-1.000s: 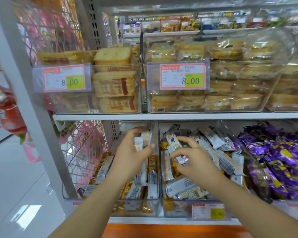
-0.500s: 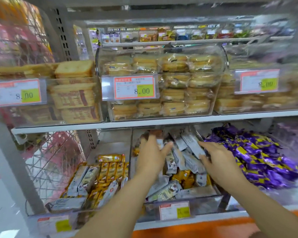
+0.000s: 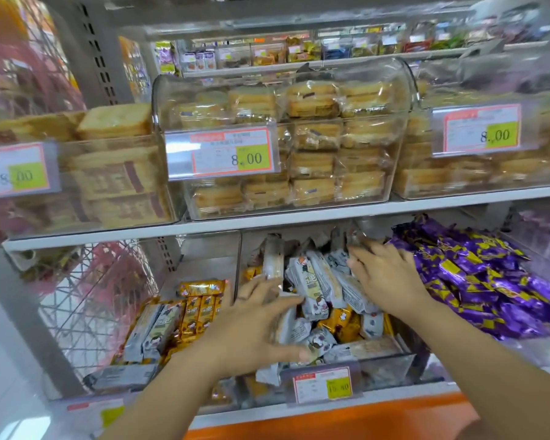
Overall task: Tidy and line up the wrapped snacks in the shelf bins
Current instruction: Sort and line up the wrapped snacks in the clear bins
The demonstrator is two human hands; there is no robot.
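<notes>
White-wrapped bars jumbled in middle bin; left hand at 8 o'clock, right hand at 2, apart, spread flat, gathering; next likely squaring rows

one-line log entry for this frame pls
phase: tidy middle bin | left hand: spread over white-wrapped snacks | right hand: flat on them, farther back | order: jumbled, not yet lined up

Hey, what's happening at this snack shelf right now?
A person is sorting the middle bin on the lower shelf. Their left hand lies spread on the white-wrapped bars near the front, and their right hand presses into the pile further back. The bars are jumbled, with orange packets buried underneath. Purple candies fill the bin to the right.
</notes>
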